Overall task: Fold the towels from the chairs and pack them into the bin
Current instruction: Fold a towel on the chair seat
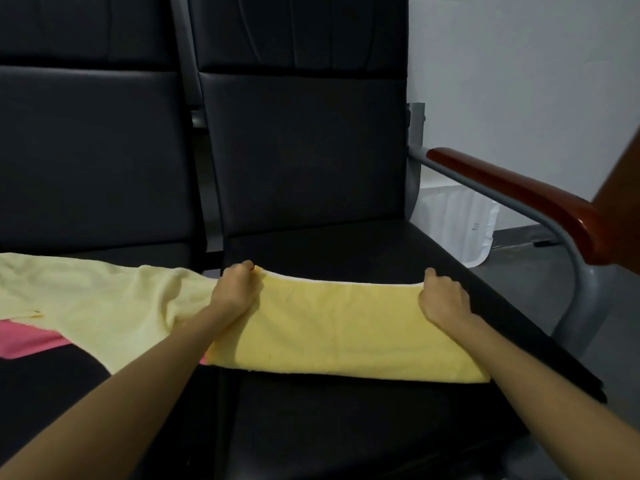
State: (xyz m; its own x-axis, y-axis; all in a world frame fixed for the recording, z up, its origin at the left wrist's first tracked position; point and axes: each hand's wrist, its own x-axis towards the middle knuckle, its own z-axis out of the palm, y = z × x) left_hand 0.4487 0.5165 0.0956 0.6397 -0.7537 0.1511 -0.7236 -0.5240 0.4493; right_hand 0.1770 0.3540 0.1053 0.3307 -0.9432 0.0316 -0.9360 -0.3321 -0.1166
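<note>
Two bare forearms reach forward over the black chair seat [346, 427]. Yellow towel [346, 330] lies folded across that seat. Left hand [235, 289] and right hand [443, 299] each pinch its far edge corners. Pale towel [97, 306] and pink towel [27, 341] lie on neighbouring seat. White bin [457, 223] stands beyond the armrest [519, 195].

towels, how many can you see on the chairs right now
3. A yellow towel lies folded on the right chair seat, gripped at its far edge; a pale yellow towel is spread on the left seat; a pink towel sticks out beneath it. More may be hidden.
</note>
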